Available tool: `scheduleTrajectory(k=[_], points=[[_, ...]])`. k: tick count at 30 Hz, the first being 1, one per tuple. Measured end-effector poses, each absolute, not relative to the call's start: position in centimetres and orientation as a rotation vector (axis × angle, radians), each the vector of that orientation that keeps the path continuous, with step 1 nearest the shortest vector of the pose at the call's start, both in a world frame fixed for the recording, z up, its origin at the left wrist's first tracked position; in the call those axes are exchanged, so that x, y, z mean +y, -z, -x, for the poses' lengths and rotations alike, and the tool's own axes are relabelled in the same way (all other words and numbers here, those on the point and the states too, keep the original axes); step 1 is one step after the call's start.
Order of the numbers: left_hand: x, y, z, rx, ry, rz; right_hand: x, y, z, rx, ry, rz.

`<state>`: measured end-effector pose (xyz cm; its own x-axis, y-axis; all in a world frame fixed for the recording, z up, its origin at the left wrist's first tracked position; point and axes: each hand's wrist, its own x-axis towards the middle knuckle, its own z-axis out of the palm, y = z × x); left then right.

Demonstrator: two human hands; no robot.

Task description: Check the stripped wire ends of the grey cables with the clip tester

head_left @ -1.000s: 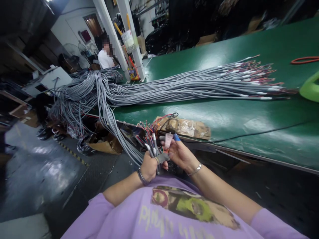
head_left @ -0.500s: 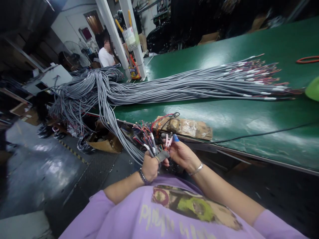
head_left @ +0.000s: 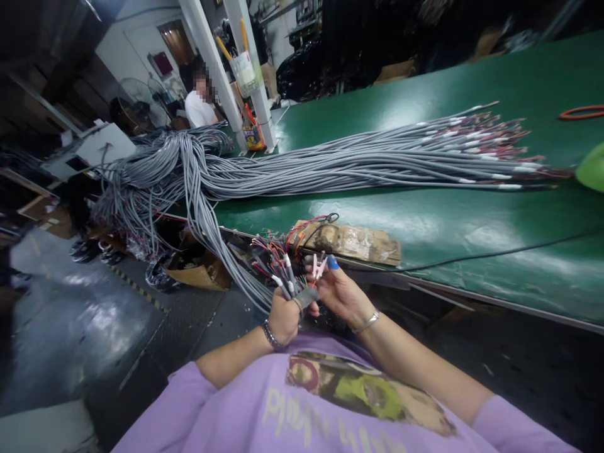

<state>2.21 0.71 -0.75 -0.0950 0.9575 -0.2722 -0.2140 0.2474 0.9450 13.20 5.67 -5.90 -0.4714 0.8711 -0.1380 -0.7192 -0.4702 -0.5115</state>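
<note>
My left hand is wrapped round the end of a bundle of grey cables. Above that fist fan out the stripped cable ends, thin coloured wires with white sleeves at their base. Close beside it, my right hand pinches a small pale pink forked piece, clip-like in shape; its exact kind is too small to make out. A blue wrap covers one right fingertip. Thin orange-red wire shows just below the pink piece, between the two hands.
A worn wooden block with red and black leads lies at the bench edge. Behind it, a long pile of grey cables stretches over the green bench. A cardboard box stands on the floor. A person is in the background.
Both hands keep nearly the same pose. The right hand and forearm have shifted very slightly left; the cables and pink piece stay held.
</note>
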Motion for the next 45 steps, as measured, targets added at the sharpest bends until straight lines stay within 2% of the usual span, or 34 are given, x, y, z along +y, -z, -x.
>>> scheduleTrajectory(k=[38, 45], points=[[0.6, 0.7, -2.4, 1.302, -1.223, -0.771, 5.7, 6.0, -13.4, -0.423, -1.98, 0.571], [-0.1, 1.3, -1.7, 1.279, -1.238, -0.792, 5.0, 6.1, -14.7, -0.524, -2.123, 0.586]])
